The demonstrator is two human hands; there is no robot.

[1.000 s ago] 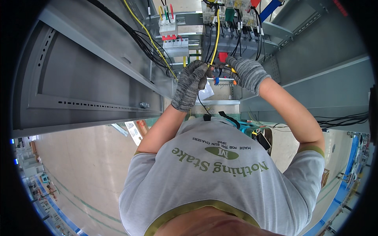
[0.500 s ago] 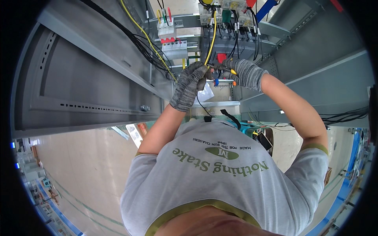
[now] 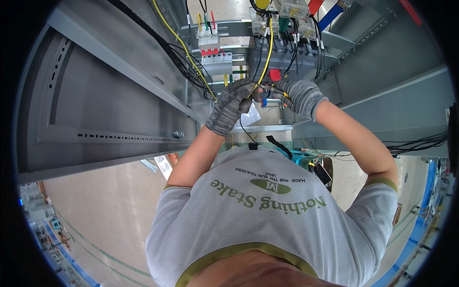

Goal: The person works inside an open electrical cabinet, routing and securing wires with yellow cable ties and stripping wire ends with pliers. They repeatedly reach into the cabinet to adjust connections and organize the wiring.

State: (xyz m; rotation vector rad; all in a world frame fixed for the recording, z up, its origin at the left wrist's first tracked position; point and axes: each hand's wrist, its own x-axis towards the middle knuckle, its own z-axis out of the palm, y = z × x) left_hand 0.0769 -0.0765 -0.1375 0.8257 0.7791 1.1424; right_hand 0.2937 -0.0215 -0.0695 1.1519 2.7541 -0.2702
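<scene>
My left hand [image 3: 233, 106], in a grey knit glove with dark fingertips, is closed on the lower end of a yellow wire [image 3: 271, 44]. That wire hangs from the breaker assembly above. My right hand [image 3: 302, 98], gloved alike, grips pliers [image 3: 286, 94] with yellow and dark handles. Their jaws point left and meet the wire's end at my left fingertips; the exact jaw shape is too small to make out. Just above the hands sits a red block [image 3: 275, 75] on the front of a large grey breaker [image 3: 282, 61].
Grey cabinet walls rise left [image 3: 110, 95] and right [image 3: 382, 95]. A white breaker [image 3: 216, 63] sits on a rail at upper left. A black cable bundle [image 3: 167, 48] runs down the left side. A teal bag [image 3: 302, 158] hangs at my waist, a phone [image 3: 322, 173] beside it.
The view has shifted slightly, so the cabinet parts sit lower and further right. The pliers have turned a little and lie closer to the left fingertips. Both hands keep their hold.
</scene>
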